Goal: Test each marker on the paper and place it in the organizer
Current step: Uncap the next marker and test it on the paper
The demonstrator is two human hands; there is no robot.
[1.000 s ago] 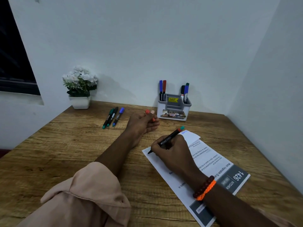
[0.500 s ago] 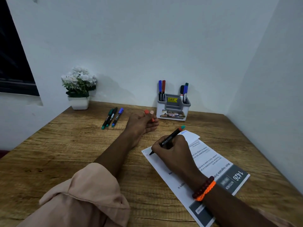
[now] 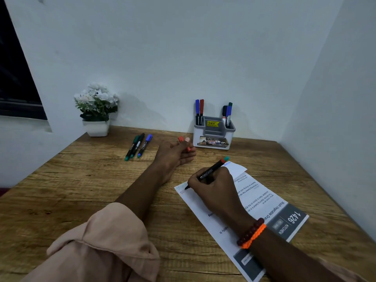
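Observation:
My right hand (image 3: 211,187) grips a black marker (image 3: 209,172) with a red and teal rear end, its tip touching the left corner of the printed paper (image 3: 262,202) beside some scribbles. My left hand (image 3: 175,153) rests on the table left of the paper and holds an orange-red marker cap (image 3: 181,139) in its curled fingers. The white and grey organizer (image 3: 213,137) stands at the wall and holds several markers. Three loose markers (image 3: 138,146) lie on the table to the left.
A white pot of white flowers (image 3: 96,110) sits in the back left corner. White walls close the table at the back and right. The wooden table (image 3: 71,190) runs toward me; a dark window is at far left.
The marker tip has shifted slightly right along the paper's left corner, and scribbled lines show there. My left hand stays in place with the cap.

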